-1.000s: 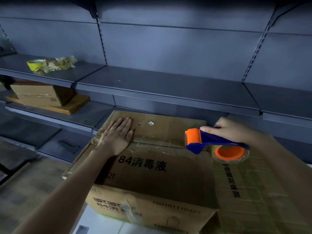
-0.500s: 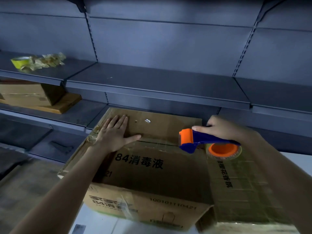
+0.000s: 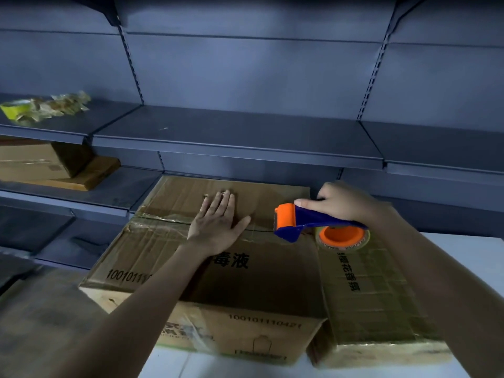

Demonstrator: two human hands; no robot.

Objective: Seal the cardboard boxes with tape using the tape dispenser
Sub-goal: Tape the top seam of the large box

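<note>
Across the cardboard box (image 3: 261, 279), my left hand (image 3: 218, 223) has slid right along the flap seam (image 3: 163, 220) since a second ago, fingers flat and pressing. My right hand (image 3: 341, 203) wraps the tape dispenser (image 3: 308, 222) at the seam's right end; the seam runs leftward from its blade (image 3: 275, 218).

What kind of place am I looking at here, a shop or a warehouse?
Probably a shop or its stockroom. Grey metal shelving with slotted uprights, the kind used in stores, runs along the wall. Printed cardboard boxes sit in front of it, and the right hand holds a tape dispenser.
</note>
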